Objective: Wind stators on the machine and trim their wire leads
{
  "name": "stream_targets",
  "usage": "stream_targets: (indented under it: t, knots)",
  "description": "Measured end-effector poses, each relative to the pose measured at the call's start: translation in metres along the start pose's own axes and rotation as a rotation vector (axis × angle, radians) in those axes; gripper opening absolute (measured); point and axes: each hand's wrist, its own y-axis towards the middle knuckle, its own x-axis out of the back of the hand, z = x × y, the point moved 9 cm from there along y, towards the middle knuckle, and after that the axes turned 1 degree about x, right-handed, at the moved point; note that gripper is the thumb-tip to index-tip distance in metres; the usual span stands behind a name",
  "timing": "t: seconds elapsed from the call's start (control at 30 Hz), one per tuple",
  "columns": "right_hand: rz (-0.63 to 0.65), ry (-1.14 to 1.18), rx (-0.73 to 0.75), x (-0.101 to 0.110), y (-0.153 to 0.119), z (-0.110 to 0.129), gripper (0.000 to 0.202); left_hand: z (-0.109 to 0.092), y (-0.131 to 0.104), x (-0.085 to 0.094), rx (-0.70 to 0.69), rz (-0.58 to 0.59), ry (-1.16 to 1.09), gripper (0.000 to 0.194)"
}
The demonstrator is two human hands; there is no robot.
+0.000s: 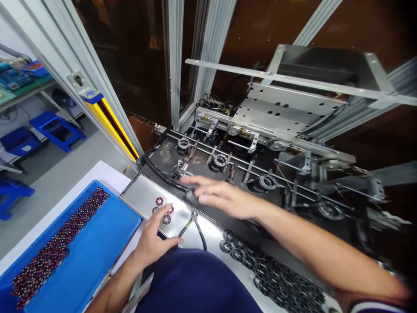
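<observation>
My left hand (154, 241) hovers at the left part of the metal shelf, fingers spread, holding nothing. Close to its fingertips lie several small round parts (166, 219) with red and pale segments. My right hand (224, 195) reaches leftward over the shelf's back edge, its fingers stretched out and slightly blurred, with nothing held. Between the hands, a pair of cutting pliers (194, 217) with dark handles lies on the metal shelf (140, 195). Behind my right hand is a machine bed with round metal fixtures (220, 161) in a row.
A blue tray (97, 243) at the left bears rows of red-and-black round parts (61, 239). Many black ring parts (276, 274) cover the shelf's right side. An upright metal post with a yellow strip (114, 130) stands at the left. Rods and brackets cross the machine.
</observation>
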Motion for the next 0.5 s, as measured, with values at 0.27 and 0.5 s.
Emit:
stream_targets:
  t: [0.27,0.5]
  knots:
    - [-0.175,-0.641,-0.122,0.127,0.12,-0.113,0.025,0.085,0.009,-0.023,-0.053,-0.046,0.464,0.096]
    - [-0.145,-0.734,-0.204,0.132,0.156,-0.166,0.021,0.087,0.019,-0.037,-0.153,-0.128,0.564,0.079]
